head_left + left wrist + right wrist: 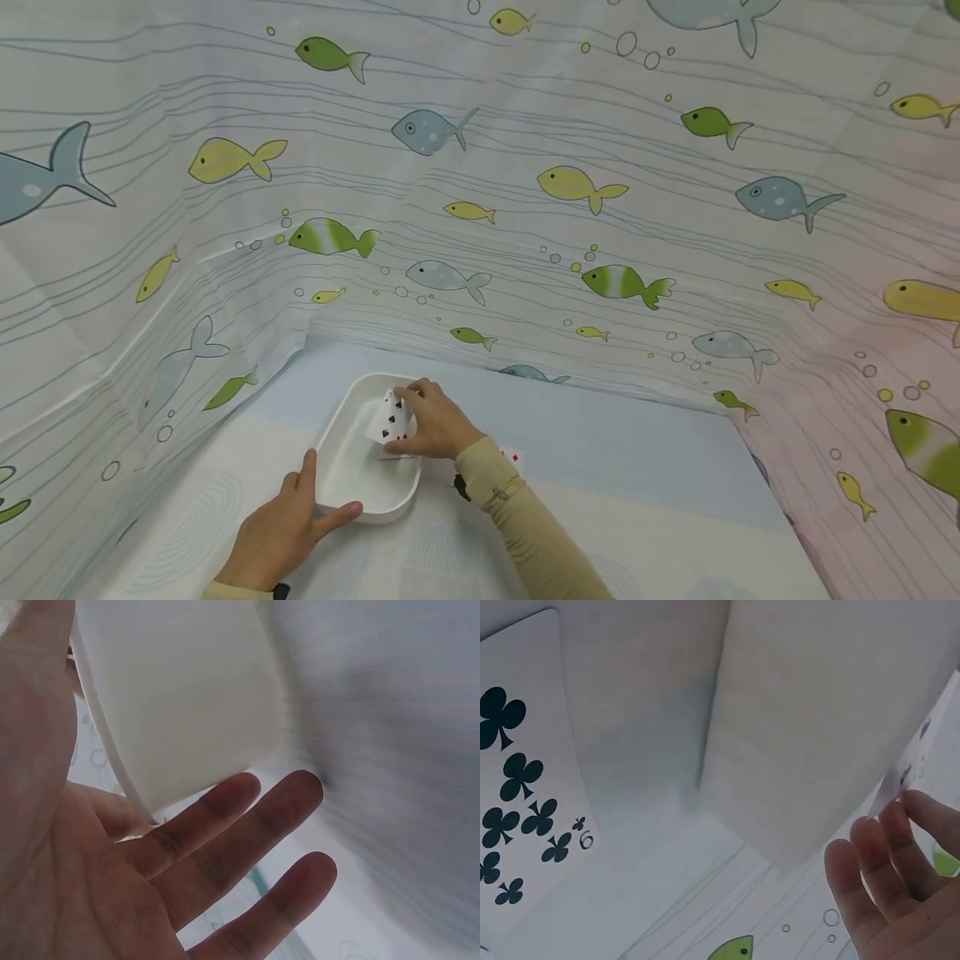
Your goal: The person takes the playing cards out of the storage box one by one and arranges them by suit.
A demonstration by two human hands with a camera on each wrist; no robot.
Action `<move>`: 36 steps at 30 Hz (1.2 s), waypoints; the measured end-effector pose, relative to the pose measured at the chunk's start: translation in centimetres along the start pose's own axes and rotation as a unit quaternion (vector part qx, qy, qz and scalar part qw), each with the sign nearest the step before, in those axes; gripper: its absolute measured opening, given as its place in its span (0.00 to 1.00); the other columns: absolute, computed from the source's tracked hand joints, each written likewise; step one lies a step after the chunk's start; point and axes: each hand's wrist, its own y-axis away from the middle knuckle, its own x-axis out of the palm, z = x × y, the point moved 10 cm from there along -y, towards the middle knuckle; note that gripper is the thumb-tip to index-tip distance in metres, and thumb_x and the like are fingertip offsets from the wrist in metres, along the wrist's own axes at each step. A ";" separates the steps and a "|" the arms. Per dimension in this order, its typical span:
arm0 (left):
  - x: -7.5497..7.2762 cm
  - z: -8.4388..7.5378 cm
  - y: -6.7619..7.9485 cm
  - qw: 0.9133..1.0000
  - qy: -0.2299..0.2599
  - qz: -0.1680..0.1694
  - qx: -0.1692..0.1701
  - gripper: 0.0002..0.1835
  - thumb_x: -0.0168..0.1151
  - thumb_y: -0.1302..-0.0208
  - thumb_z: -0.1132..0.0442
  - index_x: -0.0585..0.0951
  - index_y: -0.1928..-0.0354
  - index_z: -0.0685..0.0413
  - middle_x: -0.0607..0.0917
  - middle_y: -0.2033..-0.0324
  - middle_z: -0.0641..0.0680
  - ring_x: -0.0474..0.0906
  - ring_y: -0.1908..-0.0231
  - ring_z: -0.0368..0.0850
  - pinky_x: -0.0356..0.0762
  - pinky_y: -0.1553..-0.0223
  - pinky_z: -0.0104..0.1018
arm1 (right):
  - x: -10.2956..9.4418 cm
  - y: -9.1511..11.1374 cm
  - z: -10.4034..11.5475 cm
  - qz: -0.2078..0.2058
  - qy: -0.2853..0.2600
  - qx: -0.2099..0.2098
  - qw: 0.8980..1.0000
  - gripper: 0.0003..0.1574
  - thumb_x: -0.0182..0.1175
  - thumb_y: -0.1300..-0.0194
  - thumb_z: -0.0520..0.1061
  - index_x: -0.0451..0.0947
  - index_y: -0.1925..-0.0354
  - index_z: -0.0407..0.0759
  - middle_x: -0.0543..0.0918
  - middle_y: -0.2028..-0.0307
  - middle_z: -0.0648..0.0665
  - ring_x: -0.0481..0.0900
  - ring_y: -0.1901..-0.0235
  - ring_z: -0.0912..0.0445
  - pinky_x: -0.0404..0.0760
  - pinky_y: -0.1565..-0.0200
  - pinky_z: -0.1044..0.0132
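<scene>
A white plastic tub (360, 487) with rounded corners stands on the light table. My left hand (281, 521) is at its near left corner, thumb along the front wall and index finger against the left side. Seen from the left wrist, fingers (247, 832) lie straight beside the tub's outer wall. My right hand (437, 421) reaches over the tub's right rim and pinches playing cards (390, 419) between thumb and fingers, inside the tub. Black spades show on the front card, red pips below it. Just a card edge (889, 791) shows at the right fingertips.
A playing card with red diamonds (514, 456) lies right of the tub, partly behind the right sleeve. In the right wrist view a clubs card (525, 787) lies on the table (645, 847). A fish-print sheet (510, 250) walls the table at the back and sides.
</scene>
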 end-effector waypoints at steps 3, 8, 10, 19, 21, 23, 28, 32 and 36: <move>-0.1 0.0 0.1 1.000 0.001 -0.002 0.003 0.69 0.56 0.43 0.21 0.48 0.25 0.76 0.72 0.44 0.76 0.81 0.65 0.58 0.79 0.61 0.59 | -0.8 0.5 0.6 -0.005 0.006 -0.008 1.000 0.60 0.75 0.49 0.71 0.65 0.25 0.53 0.69 0.36 0.47 0.72 0.42 0.57 0.75 0.42 0.65; -0.2 -0.1 0.2 1.000 0.001 -0.005 0.008 0.69 0.56 0.43 0.21 0.48 0.25 0.76 0.73 0.45 0.77 0.81 0.66 0.57 0.79 0.62 0.58 | -2.2 1.5 1.4 -0.009 0.009 -0.021 1.000 0.61 0.75 0.50 0.71 0.65 0.25 0.52 0.69 0.35 0.46 0.72 0.42 0.57 0.76 0.43 0.66; -0.2 -0.2 0.3 1.000 0.000 -0.008 0.010 0.68 0.56 0.43 0.21 0.49 0.25 0.76 0.73 0.45 0.76 0.81 0.66 0.57 0.79 0.63 0.58 | -2.8 1.9 1.6 -0.011 0.006 -0.025 1.000 0.61 0.76 0.50 0.70 0.65 0.26 0.52 0.69 0.35 0.46 0.71 0.41 0.56 0.76 0.43 0.65; -0.1 -0.2 0.3 1.000 0.004 -0.007 0.007 0.68 0.57 0.43 0.22 0.48 0.25 0.76 0.73 0.45 0.76 0.81 0.65 0.58 0.79 0.62 0.59 | -4.8 4.2 1.4 -0.012 -0.003 -0.034 0.999 0.58 0.76 0.49 0.68 0.67 0.26 0.51 0.69 0.37 0.48 0.70 0.42 0.57 0.76 0.45 0.66; -0.1 -0.2 0.3 1.000 0.005 -0.009 0.006 0.68 0.57 0.43 0.22 0.48 0.25 0.76 0.73 0.45 0.75 0.81 0.65 0.57 0.79 0.61 0.59 | -4.9 4.6 1.2 -0.008 -0.005 -0.031 0.999 0.58 0.77 0.49 0.67 0.67 0.26 0.51 0.69 0.37 0.48 0.71 0.42 0.57 0.77 0.45 0.66; -0.2 -0.1 0.3 1.000 0.005 -0.012 0.007 0.68 0.58 0.44 0.22 0.48 0.25 0.76 0.73 0.45 0.75 0.81 0.65 0.57 0.79 0.61 0.59 | -5.0 5.0 0.8 -0.005 -0.007 -0.024 1.000 0.58 0.77 0.50 0.66 0.67 0.26 0.52 0.69 0.37 0.48 0.71 0.42 0.57 0.77 0.45 0.65; -0.4 -0.1 0.4 1.000 0.007 -0.019 0.012 0.68 0.59 0.43 0.22 0.49 0.25 0.76 0.73 0.45 0.75 0.81 0.65 0.58 0.78 0.61 0.59 | -5.0 5.7 -0.5 -0.001 -0.014 0.000 1.000 0.58 0.78 0.50 0.66 0.66 0.26 0.53 0.68 0.36 0.49 0.70 0.41 0.57 0.77 0.43 0.63; -0.4 -0.2 0.4 1.000 0.007 -0.021 0.015 0.67 0.59 0.43 0.23 0.49 0.26 0.76 0.73 0.45 0.76 0.81 0.66 0.58 0.78 0.62 0.59 | -5.0 6.3 -1.4 -0.004 -0.022 0.010 1.000 0.58 0.78 0.50 0.66 0.67 0.26 0.52 0.68 0.36 0.49 0.70 0.40 0.57 0.77 0.43 0.61; -0.4 -0.2 0.5 0.999 0.009 -0.026 0.021 0.67 0.59 0.42 0.23 0.49 0.25 0.76 0.73 0.45 0.76 0.81 0.66 0.59 0.78 0.62 0.59 | -5.2 7.0 -2.2 -0.009 -0.029 0.024 0.999 0.58 0.78 0.50 0.65 0.67 0.26 0.52 0.69 0.37 0.49 0.70 0.41 0.56 0.78 0.43 0.59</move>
